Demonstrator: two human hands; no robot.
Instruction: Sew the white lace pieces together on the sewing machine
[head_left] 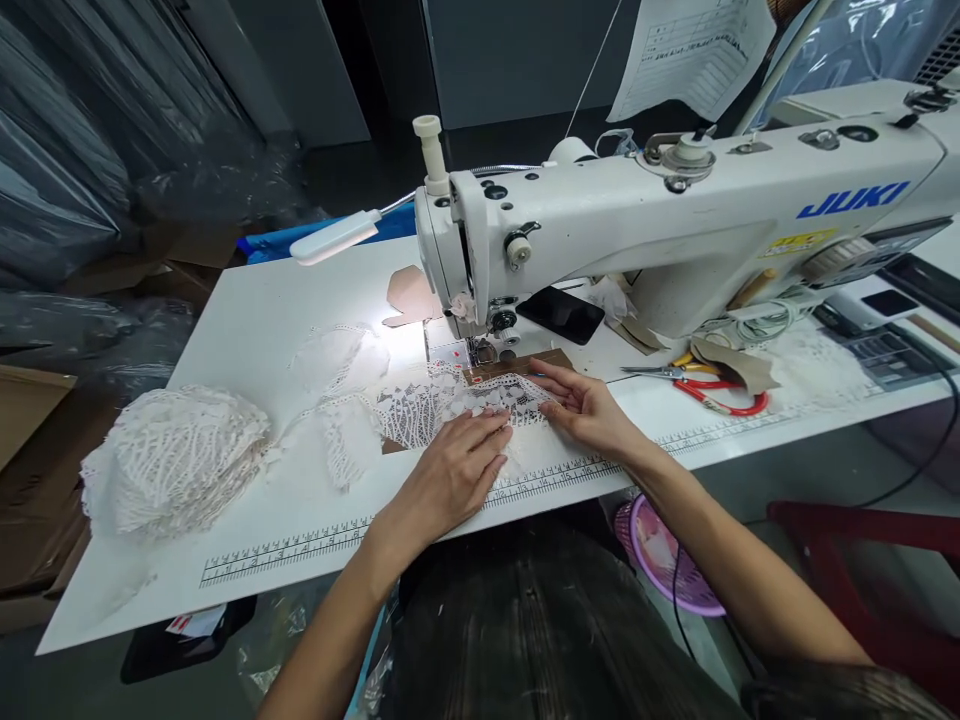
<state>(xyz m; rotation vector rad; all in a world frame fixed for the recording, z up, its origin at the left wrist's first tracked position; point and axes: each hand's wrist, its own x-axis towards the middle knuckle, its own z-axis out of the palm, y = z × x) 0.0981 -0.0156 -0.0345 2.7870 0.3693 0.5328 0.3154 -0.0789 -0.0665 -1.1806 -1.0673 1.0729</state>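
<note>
Lace strip point(409, 412) lies flat near the middle of the bench's point(251, 315) front edge, running rightward under two hands. Towering over it is the white sewing machine point(615, 225), its head just beyond the lace's far side. Near the bench's left edge sits a thick heap of lace point(187, 455), ruffled and cream-white; I can't tell whether it joins the strip.

I'd judge the step to be lining the lace up for stitching at the presser foot point(480, 350). The next move seems to call for gentle, even guiding, keeping the edge straight and fingertips clear of the needle, which I can't make out from here.

The left hand point(461, 460) rests flat on the lace, fingers together, gripping nothing. The right hand point(581, 400) has thumb and fingers at the strip's right end; whether they pinch it, I can't tell.

Up close, the lace looks white, thin and openwork, with branching cords, denser leafy patches and a finely looped border.
</note>
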